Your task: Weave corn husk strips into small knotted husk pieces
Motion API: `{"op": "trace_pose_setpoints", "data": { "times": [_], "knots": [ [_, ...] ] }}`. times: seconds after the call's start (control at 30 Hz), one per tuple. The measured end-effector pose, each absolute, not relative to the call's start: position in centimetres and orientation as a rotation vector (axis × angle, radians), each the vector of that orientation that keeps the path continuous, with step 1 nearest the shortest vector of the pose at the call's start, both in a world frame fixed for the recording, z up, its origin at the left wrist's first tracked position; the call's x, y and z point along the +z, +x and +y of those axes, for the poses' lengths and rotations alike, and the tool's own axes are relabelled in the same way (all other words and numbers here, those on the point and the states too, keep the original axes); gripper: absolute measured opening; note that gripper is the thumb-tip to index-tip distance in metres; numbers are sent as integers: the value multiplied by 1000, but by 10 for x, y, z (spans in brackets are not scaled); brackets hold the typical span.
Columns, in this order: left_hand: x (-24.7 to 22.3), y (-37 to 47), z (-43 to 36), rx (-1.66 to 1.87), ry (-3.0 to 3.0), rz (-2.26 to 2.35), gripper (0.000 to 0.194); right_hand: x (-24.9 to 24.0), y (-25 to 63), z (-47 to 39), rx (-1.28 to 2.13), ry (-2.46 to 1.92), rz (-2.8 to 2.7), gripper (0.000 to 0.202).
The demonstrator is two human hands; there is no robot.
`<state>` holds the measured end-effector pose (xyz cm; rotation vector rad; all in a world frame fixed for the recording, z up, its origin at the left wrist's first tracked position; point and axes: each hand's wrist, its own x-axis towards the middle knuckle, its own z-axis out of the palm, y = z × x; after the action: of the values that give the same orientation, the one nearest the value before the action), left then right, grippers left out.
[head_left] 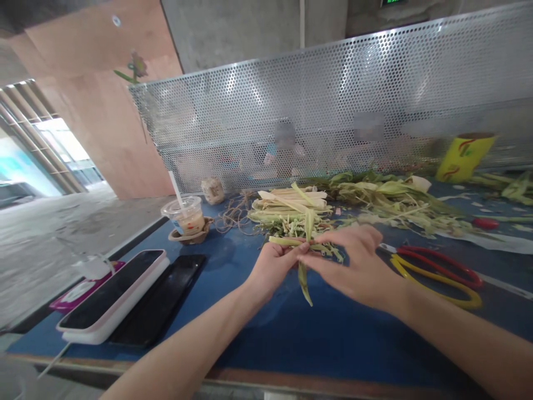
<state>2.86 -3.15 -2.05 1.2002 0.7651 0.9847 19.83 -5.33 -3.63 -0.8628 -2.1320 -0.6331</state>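
Note:
Crossed corn husk strips (309, 223) are between my hands above the table, one running sideways and one hanging down. My left hand (272, 264) is closed, pinching the strips at their crossing with thumb and fingers. From the right, my right hand (352, 261) also closes on them, its thumb and index finger at the crossing and the other fingers curled; the exact contact is partly hidden. Just behind lie a stack of flat pale husks (287, 203) and a heap of shredded husk bits (287, 228). Scissors (437, 272) with one red and one yellow handle rest right of my right hand.
On the blue table (266, 339), a phone (116, 289) on a white block and a black phone (162, 297) lie left. A drink cup (183, 214) with a straw stands behind them. Loose husks (387, 197), a yellow roll (464, 158) and a perforated metal screen (316, 105) are farther back.

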Motion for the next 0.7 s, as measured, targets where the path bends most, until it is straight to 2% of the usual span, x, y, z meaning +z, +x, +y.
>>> {"op": "trace_pose_setpoints", "data": {
  "times": [0.1,0.23,0.33,0.5,0.57,0.7],
  "knots": [
    [-19,29,-34,981,1162,752,27,-39,197,-58,-727,-750,-2288,37],
    [-17,29,-35,981,1158,772,28,-38,193,-60,-693,-732,-2273,20],
    [-18,29,-33,1020,1177,770,28,-33,191,-57,-352,-810,-2112,14],
    [-18,27,-28,1082,1369,789,23,-33,190,-44,456,-929,-1724,9],
    [-19,27,-27,1084,1450,816,20,-35,191,-41,595,-948,-1645,10],
    [-21,25,-25,1142,1536,889,16,-35,190,-41,656,-1039,-1573,10]
  ]
}}
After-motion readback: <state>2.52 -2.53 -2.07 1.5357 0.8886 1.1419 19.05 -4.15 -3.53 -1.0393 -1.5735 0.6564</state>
